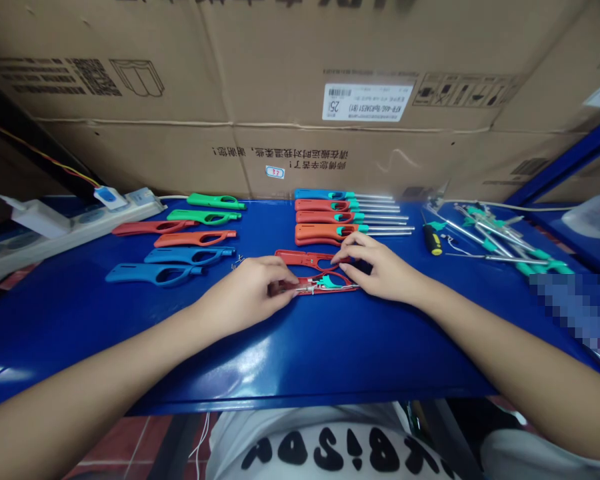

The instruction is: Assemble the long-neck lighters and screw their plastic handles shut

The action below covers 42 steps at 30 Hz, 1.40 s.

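In front of me an open lighter with a long nozzle lies in two red halves. The lower half shell [353, 289] holds a green trigger [329, 283], thin wires and a metal rod. Just behind it, the other half shell [305, 257] looks bare inside. My left hand [250, 290] is closed at the left end of the lower half, thumb and fingers pinched there; its fingers partly cover that end. My right hand [383, 270] is curled over the right end, fingertips close together at the ring of the rear half shell.
Blue, red and green half shells [153, 273] lie at left. Several lighters [325, 233] with metal rods are lined up behind. Rod assemblies [495, 237] and a black-yellow screwdriver [433, 240] lie right. A power strip [95, 227] edges the left; a cardboard wall [280, 87] stands behind.
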### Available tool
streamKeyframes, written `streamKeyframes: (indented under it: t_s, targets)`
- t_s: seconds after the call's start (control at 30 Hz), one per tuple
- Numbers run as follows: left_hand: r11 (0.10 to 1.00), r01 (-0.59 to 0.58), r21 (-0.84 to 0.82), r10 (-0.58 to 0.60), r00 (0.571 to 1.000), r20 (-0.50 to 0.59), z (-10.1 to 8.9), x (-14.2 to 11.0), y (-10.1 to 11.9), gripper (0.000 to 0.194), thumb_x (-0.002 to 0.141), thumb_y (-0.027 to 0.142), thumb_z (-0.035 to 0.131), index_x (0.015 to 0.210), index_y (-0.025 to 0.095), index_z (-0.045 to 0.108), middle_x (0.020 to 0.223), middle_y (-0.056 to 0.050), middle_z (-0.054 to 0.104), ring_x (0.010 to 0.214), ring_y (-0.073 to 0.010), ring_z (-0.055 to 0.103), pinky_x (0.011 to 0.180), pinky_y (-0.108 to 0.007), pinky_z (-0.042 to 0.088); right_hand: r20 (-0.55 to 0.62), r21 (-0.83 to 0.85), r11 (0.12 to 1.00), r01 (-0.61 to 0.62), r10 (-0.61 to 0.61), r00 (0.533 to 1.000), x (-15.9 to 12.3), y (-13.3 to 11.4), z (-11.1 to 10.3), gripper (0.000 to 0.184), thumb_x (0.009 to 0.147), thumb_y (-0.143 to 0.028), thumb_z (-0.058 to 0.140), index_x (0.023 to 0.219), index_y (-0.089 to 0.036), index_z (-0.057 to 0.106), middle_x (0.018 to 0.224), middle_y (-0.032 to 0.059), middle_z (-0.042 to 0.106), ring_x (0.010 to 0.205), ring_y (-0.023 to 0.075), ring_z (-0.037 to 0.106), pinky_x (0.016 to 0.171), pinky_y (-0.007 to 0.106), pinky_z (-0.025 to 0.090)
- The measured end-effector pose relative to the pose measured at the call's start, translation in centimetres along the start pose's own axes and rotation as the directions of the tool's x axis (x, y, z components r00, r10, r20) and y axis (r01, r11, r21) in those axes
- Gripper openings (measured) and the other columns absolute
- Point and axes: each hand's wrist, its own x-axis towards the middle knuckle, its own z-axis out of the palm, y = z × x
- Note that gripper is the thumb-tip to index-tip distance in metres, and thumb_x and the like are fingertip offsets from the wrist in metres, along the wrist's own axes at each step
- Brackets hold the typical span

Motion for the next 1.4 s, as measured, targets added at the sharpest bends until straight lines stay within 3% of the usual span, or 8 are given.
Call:
streamKeyframes:
  t_s: [0.13,0.27,0.47,0.73,0.93,1.07,1.23,1.4]
  targets:
    - [0.995,-0.049,0.089,0.049,0.999,-0.008,-0.1,-0.1,0.2,0.021,0.095,0.026,0.062,0.112,0.02,0.073,0.105,-0.007,0.068,0.093,-0.0208,0.066,0.081,-0.034,0.054,0.098,-0.104,0.982,0.154,-0.144,0.985,-0.2,-1.0,-0.4,0.03,0.096,-0.026,0.058,0.124,-0.026,0.07,0.123,0.0115,0.06,0.114,0.0261,0.058,0.1,0.05,0.047]
    - [0.961,-0.152,0.231,0.146,0.988,0.041,0.1,-0.3,0.4,0.029,0.097,0.027,0.059,0.124,0.022,0.069,0.119,-0.009,0.065,0.109,-0.0258,0.061,0.095,-0.041,0.052,0.255,-0.258,0.931,0.26,-0.194,0.947,-0.7,-1.6,-0.4,0.041,0.097,-0.036,0.059,0.136,-0.027,0.064,0.149,0.0137,0.05,0.132,0.0326,0.049,0.107,0.057,0.041]
    - [0.926,-0.181,0.331,0.161,0.983,0.088,1.0,-0.4,0.5,0.031,0.101,0.03,0.053,0.126,0.021,0.069,0.112,-0.01,0.065,0.101,-0.0262,0.062,0.087,-0.041,0.053,0.276,-0.295,0.911,0.289,-0.209,0.938,-0.8,-2.1,-0.1,0.044,0.099,-0.039,0.055,0.14,-0.023,0.061,0.154,0.0157,0.046,0.137,0.0335,0.047,0.11,0.057,0.039]
    - [0.935,-0.197,0.293,0.19,0.98,0.051,1.3,-0.4,0.1,0.028,0.101,0.025,0.052,0.121,0.02,0.071,0.109,-0.009,0.066,0.1,-0.0235,0.062,0.092,-0.04,0.052,0.029,-0.21,0.976,0.049,-0.044,0.999,-0.3,0.0,0.3,0.027,0.092,-0.015,0.057,0.11,-0.023,0.075,0.126,0.0122,0.064,0.118,0.0295,0.06,0.1,0.054,0.048]
    - [0.943,-0.189,0.274,0.186,0.982,0.037,1.3,-0.4,-0.3,0.029,0.102,0.025,0.053,0.124,0.02,0.07,0.11,-0.009,0.067,0.099,-0.0228,0.061,0.088,-0.038,0.053,-0.013,-0.01,0.997,-0.076,0.076,0.997,0.0,1.1,-0.3,0.003,0.086,-0.021,0.068,0.086,-0.021,0.071,0.108,0.0088,0.064,0.102,0.0236,0.066,0.096,0.046,0.052]
    - [0.948,-0.165,0.273,0.162,0.986,0.034,0.4,-0.2,0.0,0.026,0.1,0.03,0.057,0.117,0.019,0.073,0.105,-0.008,0.07,0.096,-0.023,0.062,0.086,-0.038,0.053,-0.058,0.075,0.985,-0.153,0.158,0.986,0.0,0.5,-0.3,0.006,0.088,-0.027,0.066,0.086,-0.021,0.065,0.092,0.0061,0.068,0.084,0.0207,0.066,0.082,0.041,0.056]
    - [0.94,-0.158,0.303,0.201,0.973,-0.114,-0.6,0.0,0.2,0.023,0.099,0.027,0.057,0.113,0.017,0.073,0.112,-0.009,0.07,0.102,-0.0238,0.062,0.091,-0.04,0.052,-0.111,0.416,0.819,-0.394,0.477,0.872,0.1,0.1,0.0,0.021,0.081,-0.039,0.073,0.085,-0.021,0.067,0.081,0.0053,0.072,0.071,0.0203,0.068,0.072,0.04,0.058]
    - [0.866,-0.203,0.457,0.305,0.939,-0.161,-1.1,0.2,-0.4,0.036,0.099,0.025,0.058,0.134,0.017,0.063,0.135,-0.013,0.064,0.121,-0.0306,0.058,0.101,-0.05,0.048,0.056,0.615,0.641,-0.46,0.546,0.836,0.2,-0.8,-0.4,0.029,0.072,-0.044,0.081,0.086,-0.021,0.071,0.082,0.004,0.074,0.073,0.019,0.07,0.074,0.038,0.059]
